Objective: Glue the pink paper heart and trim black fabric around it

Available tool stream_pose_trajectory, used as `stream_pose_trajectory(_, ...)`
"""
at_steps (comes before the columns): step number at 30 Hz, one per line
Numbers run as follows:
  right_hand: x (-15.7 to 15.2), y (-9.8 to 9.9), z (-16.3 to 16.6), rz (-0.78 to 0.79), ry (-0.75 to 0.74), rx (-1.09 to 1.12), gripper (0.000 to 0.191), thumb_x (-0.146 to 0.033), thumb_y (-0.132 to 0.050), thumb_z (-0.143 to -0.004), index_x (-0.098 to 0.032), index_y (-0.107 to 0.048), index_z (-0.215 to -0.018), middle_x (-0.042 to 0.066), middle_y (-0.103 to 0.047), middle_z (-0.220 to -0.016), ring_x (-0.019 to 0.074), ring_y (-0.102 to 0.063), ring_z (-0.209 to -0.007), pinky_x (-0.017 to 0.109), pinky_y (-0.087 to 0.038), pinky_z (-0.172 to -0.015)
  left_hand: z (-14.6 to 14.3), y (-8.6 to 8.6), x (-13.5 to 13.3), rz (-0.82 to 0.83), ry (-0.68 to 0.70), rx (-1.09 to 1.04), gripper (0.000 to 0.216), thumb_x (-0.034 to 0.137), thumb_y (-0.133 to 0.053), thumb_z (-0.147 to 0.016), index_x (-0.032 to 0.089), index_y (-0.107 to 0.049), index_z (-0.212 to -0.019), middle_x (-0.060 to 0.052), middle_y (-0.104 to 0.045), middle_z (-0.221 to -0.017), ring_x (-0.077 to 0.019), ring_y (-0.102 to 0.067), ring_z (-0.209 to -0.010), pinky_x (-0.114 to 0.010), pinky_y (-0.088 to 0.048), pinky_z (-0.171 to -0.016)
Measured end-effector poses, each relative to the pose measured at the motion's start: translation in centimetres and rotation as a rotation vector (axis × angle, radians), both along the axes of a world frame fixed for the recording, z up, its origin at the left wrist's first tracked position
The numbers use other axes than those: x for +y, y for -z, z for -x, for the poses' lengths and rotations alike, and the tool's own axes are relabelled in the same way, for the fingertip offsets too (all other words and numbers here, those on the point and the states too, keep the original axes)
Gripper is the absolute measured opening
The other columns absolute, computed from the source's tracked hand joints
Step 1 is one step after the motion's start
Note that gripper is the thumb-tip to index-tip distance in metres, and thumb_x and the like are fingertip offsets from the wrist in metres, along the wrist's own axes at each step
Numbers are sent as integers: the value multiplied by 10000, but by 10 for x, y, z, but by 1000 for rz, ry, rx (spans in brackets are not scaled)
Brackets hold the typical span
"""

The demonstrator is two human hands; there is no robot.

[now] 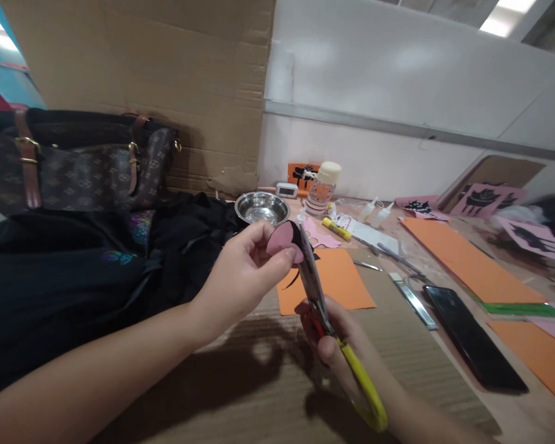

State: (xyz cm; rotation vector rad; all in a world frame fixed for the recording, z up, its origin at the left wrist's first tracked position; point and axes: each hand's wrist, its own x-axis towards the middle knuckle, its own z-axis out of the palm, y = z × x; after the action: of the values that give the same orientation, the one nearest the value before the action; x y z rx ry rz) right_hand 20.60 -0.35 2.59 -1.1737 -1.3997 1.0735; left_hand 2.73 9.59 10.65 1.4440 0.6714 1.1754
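My left hand (245, 271) pinches a small pink paper cut-out (282, 242) with a black printed part, held above the cardboard-covered table (259, 382). My right hand (337, 345) grips a pair of scissors (317, 290) with yellow and red handles. The scissor blades point up and meet the right edge of the pink piece. An orange sheet (337, 277) lies flat on the table just behind both hands.
A steel bowl (262, 207), a glue bottle (322, 185), a yellow marker (337, 228) and small dropper bottles stand at the back. A black phone (472, 336), a metal ruler and more orange and pink sheets lie right. A patterned handbag (74, 163) and black cloth (74, 271) fill the left.
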Motion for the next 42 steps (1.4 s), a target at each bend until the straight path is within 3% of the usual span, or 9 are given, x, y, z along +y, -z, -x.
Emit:
stream_pose_trajectory(12,1,1,1,-14,-11,25,583,-754,-695,-824,-224,-698,-1068,1,-538,-764,158,-474,-671,250,-407,-582,-1,-1,1,16,23,-13,248,194,-708,-841,219,-497,-713,33,-690,-770,-137,-701,-795,-231,-580,-729)
stream_pose_trajectory(19,0,-10,4,52,12,47,650,-805,-720,-756,-210,-686,-1017,-18,-505,-729,131,-404,-601,245,-348,-521,-1,-2,1,59,-27,25,334,296,-756,-818,219,-457,-690,36,-607,-716,-160,-688,-766,-272,-590,-724)
stream_pose_trajectory(28,-2,-8,6,91,41,94,635,-789,-773,-713,-221,-711,-990,-9,-518,-749,144,-436,-641,248,-385,-550,-1,2,6,26,64,-52,137,278,-732,-896,199,-642,-832,24,-704,-814,-123,-706,-814,-218,-587,-783)
stream_pose_trajectory(36,-4,-7,4,55,14,47,603,-788,-686,-804,-248,-702,-1073,9,-549,-794,166,-494,-679,271,-485,-623,1,3,3,13,46,-46,191,231,-719,-897,205,-585,-762,25,-714,-794,-126,-713,-801,-217,-588,-761)
stream_pose_trajectory(42,-3,-4,3,49,0,49,612,-792,-670,-815,-247,-696,-1092,12,-552,-826,160,-495,-702,256,-453,-615,-1,2,3,43,33,-37,198,200,-720,-883,199,-572,-751,37,-710,-774,-105,-700,-784,-184,-575,-731)
